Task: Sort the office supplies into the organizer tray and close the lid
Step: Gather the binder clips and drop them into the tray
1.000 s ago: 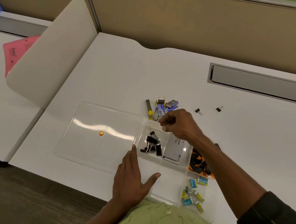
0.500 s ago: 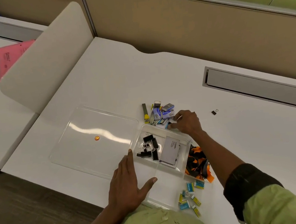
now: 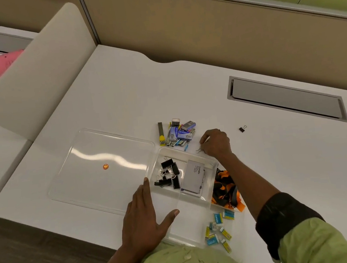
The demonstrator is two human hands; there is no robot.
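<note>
A white bench (image 3: 121, 94) is backed by a tan partition (image 3: 222, 30). The clear tray (image 3: 192, 239) is set at its near edge, with the lid (image 3: 98, 160) laid flat alongside. The left grip (image 3: 143, 220) is spread flat on the tray. The right grip (image 3: 216, 144) is curled on the bench just beyond it; whether anything is pinched cannot be told.

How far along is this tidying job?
Early. Binder clips and a grey box sit in the tray. The right hand pinches a loose clip; the left hand rests on the tray. Another clip, staple boxes, small packets and the open lid remain.
</note>
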